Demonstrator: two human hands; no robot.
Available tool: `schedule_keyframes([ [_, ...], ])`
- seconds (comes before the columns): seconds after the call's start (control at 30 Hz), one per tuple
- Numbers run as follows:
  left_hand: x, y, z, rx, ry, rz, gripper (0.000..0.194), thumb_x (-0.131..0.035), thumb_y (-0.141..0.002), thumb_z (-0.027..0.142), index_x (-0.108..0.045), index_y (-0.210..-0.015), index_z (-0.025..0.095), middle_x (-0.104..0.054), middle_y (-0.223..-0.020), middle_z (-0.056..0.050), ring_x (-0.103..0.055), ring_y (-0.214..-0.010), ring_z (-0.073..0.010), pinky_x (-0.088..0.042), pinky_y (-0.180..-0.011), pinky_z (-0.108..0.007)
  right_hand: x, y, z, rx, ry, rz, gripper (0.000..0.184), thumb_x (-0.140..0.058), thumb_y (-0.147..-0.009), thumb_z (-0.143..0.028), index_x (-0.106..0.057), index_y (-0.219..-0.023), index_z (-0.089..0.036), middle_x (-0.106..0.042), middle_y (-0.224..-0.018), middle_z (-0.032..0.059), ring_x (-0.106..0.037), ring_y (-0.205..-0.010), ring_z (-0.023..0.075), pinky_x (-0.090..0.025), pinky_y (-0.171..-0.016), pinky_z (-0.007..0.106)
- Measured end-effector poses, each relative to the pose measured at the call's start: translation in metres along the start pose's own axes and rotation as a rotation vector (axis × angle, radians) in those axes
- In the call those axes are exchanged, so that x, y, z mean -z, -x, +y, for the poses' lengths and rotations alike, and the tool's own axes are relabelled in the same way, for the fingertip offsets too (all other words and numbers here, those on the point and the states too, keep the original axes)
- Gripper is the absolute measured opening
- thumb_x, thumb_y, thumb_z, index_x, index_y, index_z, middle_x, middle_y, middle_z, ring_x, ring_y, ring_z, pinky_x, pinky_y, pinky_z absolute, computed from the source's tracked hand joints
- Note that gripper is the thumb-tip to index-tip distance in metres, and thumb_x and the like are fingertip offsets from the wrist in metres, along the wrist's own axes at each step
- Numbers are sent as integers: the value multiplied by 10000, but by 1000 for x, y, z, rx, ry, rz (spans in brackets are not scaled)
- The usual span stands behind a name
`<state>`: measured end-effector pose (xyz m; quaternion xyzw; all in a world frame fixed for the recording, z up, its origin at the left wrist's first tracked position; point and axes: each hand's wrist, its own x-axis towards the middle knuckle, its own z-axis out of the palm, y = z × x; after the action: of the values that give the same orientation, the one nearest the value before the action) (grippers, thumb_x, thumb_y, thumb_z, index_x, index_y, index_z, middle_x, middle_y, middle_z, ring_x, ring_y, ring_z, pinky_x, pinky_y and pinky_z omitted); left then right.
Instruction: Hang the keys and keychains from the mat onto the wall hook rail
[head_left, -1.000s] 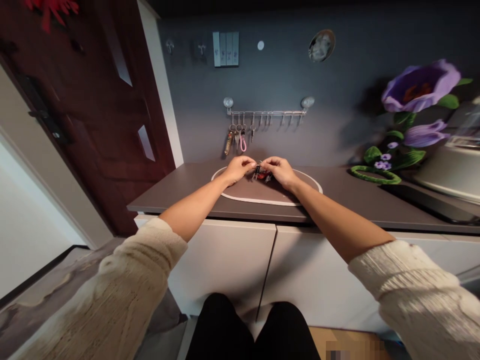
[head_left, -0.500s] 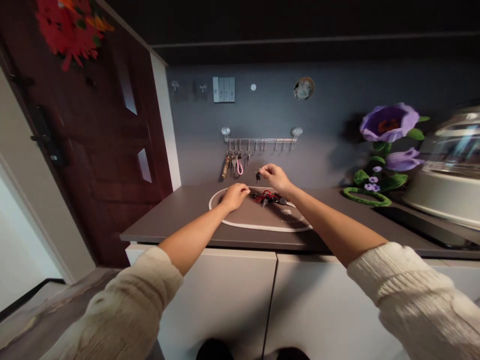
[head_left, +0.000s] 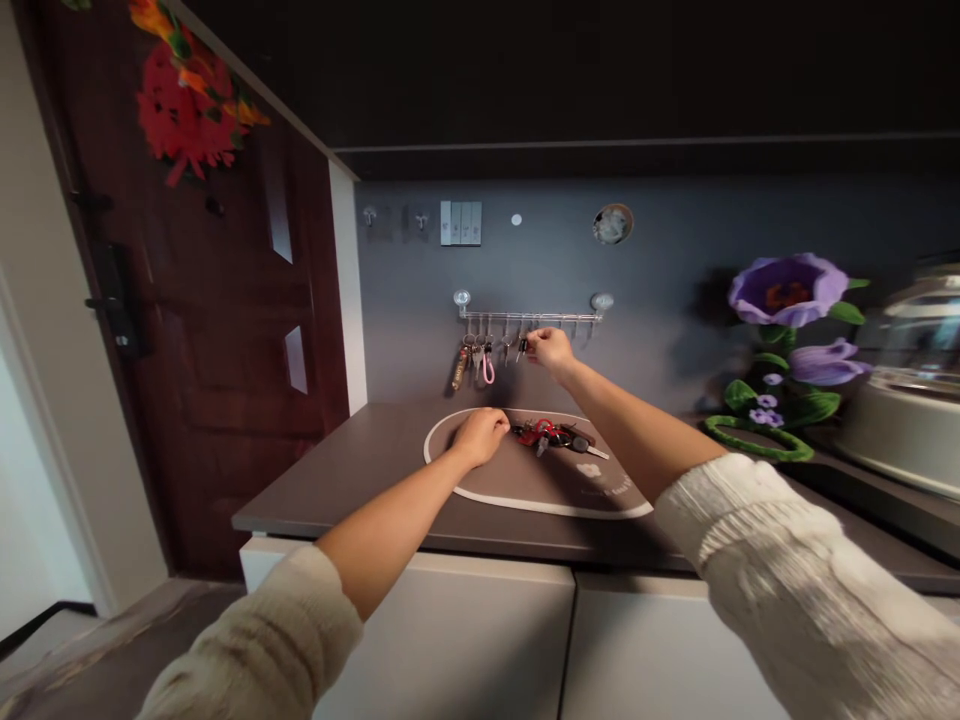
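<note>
My right hand [head_left: 551, 352] is raised at the hook rail [head_left: 544, 317] on the wall, pinching a small bunch of keys [head_left: 523, 348] with dark heads. These dangle just below the rail's hooks; contact with a hook cannot be made out. Low over the oval mat [head_left: 465, 485], my left hand [head_left: 481, 438] is closed, its fingertips at the left end of a pile of keys [head_left: 551, 435] with red and black parts. Whatever its fingers may hold is hidden. On the rail's left hooks hang several keys, a brown key fob [head_left: 459, 370] and a pink loop [head_left: 489, 366].
Purple fabric flowers [head_left: 787, 290] stand on the counter [head_left: 315, 470] to the right, beside a white appliance with a clear dome [head_left: 900, 425]. A switch panel [head_left: 461, 223] is on the wall. A dark red door [head_left: 225, 430] is at left, and a dark cabinet overhangs above.
My right hand has lifted the small bunch of keys from over the mat up to the rail. My left hand stays low by the key pile. The view has tilted up.
</note>
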<state>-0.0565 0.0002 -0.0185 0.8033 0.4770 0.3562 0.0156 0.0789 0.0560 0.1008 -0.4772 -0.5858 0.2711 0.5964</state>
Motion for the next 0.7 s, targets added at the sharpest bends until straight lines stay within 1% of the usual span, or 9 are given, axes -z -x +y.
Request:
schedule_keyframes([
  [0.13, -1, 0, 2, -2, -12, -13, 181, -461, -786, 172, -641, -793, 161, -636, -820, -46, -551, -777, -144, -412, -746, -251, -6, -14, 0, -30, 6, 54, 97, -501, -755, -139, -552, -672, -135, -545, -567, 6, -513, -506, 73, -467, -545, 206],
  [0.3, 0, 1, 4, 13, -16, -17, 185, -461, -787, 180, -646, -792, 168, -641, -833, -47, -554, -769, -144, -411, -737, -254, -14, -25, 2, -122, -34, 118, 125, -462, -767, -122, -584, -741, -116, -558, -614, 29, -534, -497, 89, -482, -512, 231],
  [0.5, 1, 1, 5, 11, -18, -26, 187, -463, -787, 180, -649, -792, 163, -649, -838, -49, -561, -778, -147, -411, -740, -255, -17, -30, 6, -155, -34, 173, 121, -499, -752, -150, -604, -744, -90, -593, -693, 70, -552, -498, 106, -500, -495, 247],
  [0.7, 2, 0, 6, 25, -8, -42, 185, -462, -786, 171, -646, -795, 163, -650, -849, -53, -569, -788, -152, -417, -741, -258, -18, -31, 16, -175, -7, 183, 105, -525, -730, -142, -613, -751, -87, -594, -657, 63, -560, -499, 121, -515, -496, 266],
])
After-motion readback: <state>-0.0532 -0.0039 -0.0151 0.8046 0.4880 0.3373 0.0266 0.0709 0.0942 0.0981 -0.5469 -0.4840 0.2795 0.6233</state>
